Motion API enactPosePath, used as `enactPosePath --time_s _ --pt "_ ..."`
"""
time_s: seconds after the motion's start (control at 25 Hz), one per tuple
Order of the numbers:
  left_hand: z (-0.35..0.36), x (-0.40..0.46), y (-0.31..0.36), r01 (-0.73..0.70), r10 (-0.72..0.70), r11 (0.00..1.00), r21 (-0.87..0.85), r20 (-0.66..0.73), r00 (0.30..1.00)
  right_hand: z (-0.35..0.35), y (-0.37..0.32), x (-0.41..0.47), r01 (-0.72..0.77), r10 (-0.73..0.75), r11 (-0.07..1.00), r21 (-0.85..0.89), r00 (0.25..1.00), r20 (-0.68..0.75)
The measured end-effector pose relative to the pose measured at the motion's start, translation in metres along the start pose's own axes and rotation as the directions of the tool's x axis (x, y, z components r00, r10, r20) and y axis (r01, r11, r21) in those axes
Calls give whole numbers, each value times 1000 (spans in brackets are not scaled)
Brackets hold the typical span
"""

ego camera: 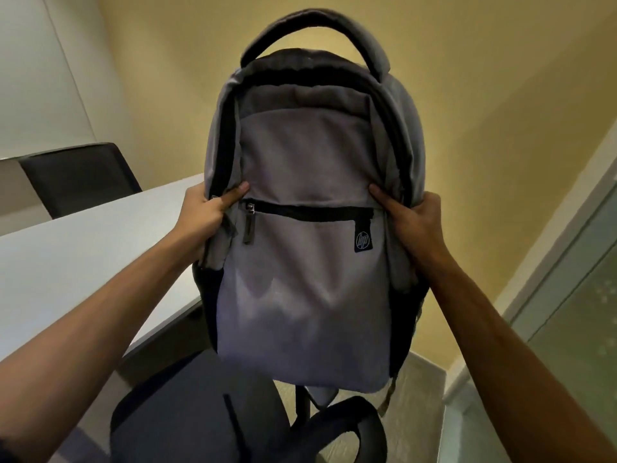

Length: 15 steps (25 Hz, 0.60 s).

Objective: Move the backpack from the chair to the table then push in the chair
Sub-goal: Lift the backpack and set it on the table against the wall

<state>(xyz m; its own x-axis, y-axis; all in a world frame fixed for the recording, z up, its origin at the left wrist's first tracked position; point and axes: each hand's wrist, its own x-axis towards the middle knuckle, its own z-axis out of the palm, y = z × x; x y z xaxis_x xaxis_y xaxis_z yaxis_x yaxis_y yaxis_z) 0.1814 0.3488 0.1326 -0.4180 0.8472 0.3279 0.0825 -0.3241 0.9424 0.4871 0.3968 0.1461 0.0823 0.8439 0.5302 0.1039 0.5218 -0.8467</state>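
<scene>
Fingers of left hand and right hand clamp the grey fabric backpack, held above the dark swivel chair. Transfer step; next, set it on the white table.

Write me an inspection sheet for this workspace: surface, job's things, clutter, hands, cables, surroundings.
Surface: white table at the left, bare where visible.
Job's things: grey backpack held upright in the air above the dark chair, not on the table yet; front pocket zipped shut.
Clutter: nothing seen.
Hands: left hand grips the backpack's left side, right hand its right side, thumbs on the front.
Cables: nothing seen.
Surroundings: second dark chair behind the table, yellowish wall, frosted glass panel at the right.
</scene>
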Motion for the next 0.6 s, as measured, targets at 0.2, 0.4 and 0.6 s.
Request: enactPosePath --time_s 0.2,0.4,0.6 --pt "46 30 -17 -5 4 1000 -3 -95 995 -12 44 65 -36 23 995 91 989 144" --pt "65 48 -34 11 -10 1000 5 -192 981 -2 70 106 -15 -18 989 145 976 218" --pt "66 66 -37 21 -28 999 -41 -186 982 15 86 126 -52 13 982 182 978 210"
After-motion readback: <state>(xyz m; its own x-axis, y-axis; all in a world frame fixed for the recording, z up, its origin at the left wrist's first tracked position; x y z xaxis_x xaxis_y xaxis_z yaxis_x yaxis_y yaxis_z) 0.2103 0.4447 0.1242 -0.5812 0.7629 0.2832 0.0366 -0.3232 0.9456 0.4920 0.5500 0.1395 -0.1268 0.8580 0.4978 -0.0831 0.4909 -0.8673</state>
